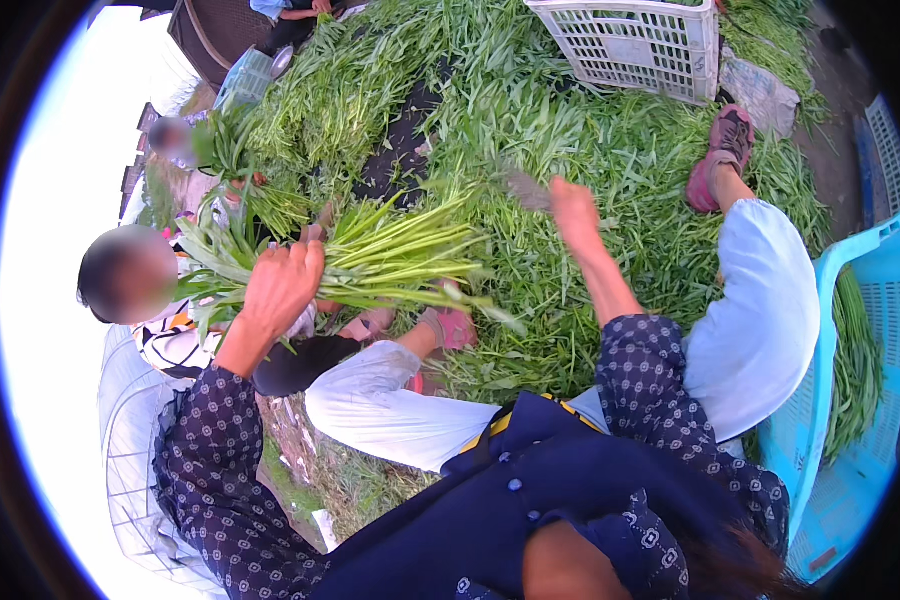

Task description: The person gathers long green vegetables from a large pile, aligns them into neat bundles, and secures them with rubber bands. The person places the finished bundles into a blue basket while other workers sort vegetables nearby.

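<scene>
My left hand [283, 289] is closed around a bunch of leafy green vegetables [397, 255], likely water spinach. Its pale cut stems point right, and its leaves hang out on the left of my fist. Some stem ends look blurred. Off to the right, my right hand [576, 210] grips a knife [529, 190] whose grey blade is blurred and points left, apart from the bunch. Below both hands spreads a thick layer of loose leaves and stems [517, 300]. The knife's handle is hidden in my fist.
A blue plastic crate [810, 457] holding bundled greens [855, 367] stands at my right. Ahead is a white plastic crate [637, 45], with a woven sack [757, 90] beside it. Co-workers sit close on my left, one person's sleeve [176, 341] near my left arm. Dark sheeting [401, 142] shows between greens.
</scene>
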The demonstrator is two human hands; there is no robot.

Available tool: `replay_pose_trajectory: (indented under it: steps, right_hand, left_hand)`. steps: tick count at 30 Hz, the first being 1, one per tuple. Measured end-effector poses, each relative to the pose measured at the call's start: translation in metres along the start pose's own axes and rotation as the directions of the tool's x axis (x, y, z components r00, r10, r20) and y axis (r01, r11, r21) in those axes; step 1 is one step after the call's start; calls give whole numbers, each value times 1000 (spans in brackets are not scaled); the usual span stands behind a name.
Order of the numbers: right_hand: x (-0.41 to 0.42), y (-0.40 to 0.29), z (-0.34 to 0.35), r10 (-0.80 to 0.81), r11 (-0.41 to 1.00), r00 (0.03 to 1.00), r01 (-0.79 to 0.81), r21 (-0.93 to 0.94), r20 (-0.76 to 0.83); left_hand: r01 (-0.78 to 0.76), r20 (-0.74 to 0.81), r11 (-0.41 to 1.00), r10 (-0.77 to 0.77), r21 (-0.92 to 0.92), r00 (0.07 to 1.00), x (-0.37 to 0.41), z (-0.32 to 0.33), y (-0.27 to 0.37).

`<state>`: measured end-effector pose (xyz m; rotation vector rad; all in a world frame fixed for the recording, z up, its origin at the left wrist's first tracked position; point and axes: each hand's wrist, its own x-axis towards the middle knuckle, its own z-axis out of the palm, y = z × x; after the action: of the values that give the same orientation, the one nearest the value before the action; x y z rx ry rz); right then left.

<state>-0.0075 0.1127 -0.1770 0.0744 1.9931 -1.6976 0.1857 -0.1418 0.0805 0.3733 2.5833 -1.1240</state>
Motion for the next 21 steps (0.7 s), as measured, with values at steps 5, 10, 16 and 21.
replay_pose_trajectory:
  steps: [5,10,16,21]
  right_hand:
    - [-30,-7,45,-334,745,916,400,-534,221]
    - [19,141,-24,-53,722,992,-43,-691,-116]
    - [26,40,0,-173,971,978,189,147,-112]
    - [-18,46,39,-287,752,950,302,-586,122]
  left_hand:
    - [-13,-33,993,9,-116,999,16,-7,0]
    - [139,103,935,-111,-326,988,0,-10,-8]
    - [105,132,954,-70,-282,989,16,-14,2]
    - [104,125,912,-59,-397,990,30,-38,4]
